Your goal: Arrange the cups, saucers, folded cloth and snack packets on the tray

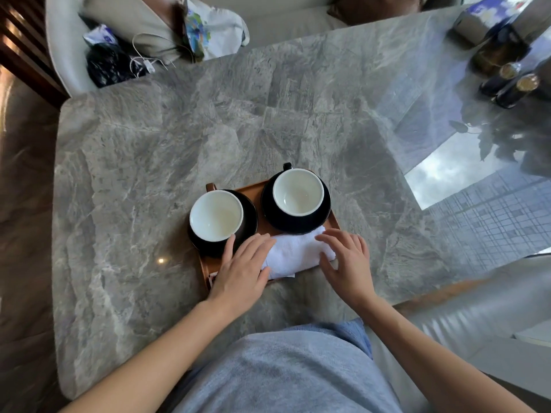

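A brown tray [253,189] lies on the grey marble table. Two cups, white inside, stand on black saucers on it: the left cup [216,216] on the left saucer [250,213], the right cup [298,192] on the right saucer [323,214]. A folded white cloth [293,254] lies along the tray's near side. My left hand [243,269] rests flat on the cloth's left end, its thumb against the left saucer. My right hand [347,260] lies with spread fingers on the cloth's right end. A sliver of a packet [212,277] peeks out at the tray's near left corner.
Dark bottles with gold caps [510,84] stand at the table's far right corner. A sofa behind the table holds a printed bag [208,31], a black bag [107,64] and a white cable [143,64]. The marble table [149,162] reflects a window at the right.
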